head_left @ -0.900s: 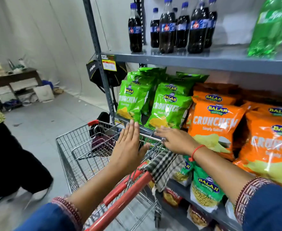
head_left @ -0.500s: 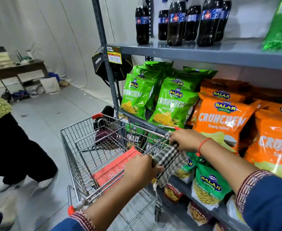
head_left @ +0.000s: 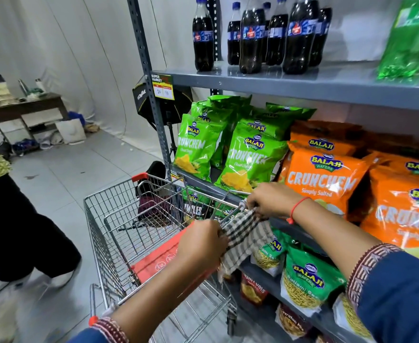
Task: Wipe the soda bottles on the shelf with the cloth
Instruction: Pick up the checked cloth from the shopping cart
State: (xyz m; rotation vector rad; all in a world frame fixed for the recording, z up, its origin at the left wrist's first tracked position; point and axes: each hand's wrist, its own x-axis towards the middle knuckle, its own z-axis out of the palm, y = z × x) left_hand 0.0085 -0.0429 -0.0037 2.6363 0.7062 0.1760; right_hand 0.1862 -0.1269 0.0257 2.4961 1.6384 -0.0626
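Note:
Several dark cola bottles (head_left: pixel 251 38) with blue caps stand on the grey top shelf (head_left: pixel 302 87); a green soda bottle (head_left: pixel 409 38) leans at the far right of it. A black-and-white checked cloth (head_left: pixel 244 237) hangs over the shopping cart's rear rim. My left hand (head_left: pixel 202 245) is closed on the cloth's left part. My right hand (head_left: pixel 270 200) pinches its upper edge at the cart rim. Both hands are well below the bottles.
The wire shopping cart (head_left: pixel 119 233) with a red seat flap stands against the shelf unit. Green and orange chip bags (head_left: pixel 325 177) fill the middle shelf, smaller snack bags the lower ones. A person in black trousers (head_left: pixel 13 238) stands on the left. A desk (head_left: pixel 27 107) is far back.
My left hand dropped from flat above the cart handle to a grip on the cloth. My right hand closed on the cloth's top edge. The view shifted slightly downwards and to the left.

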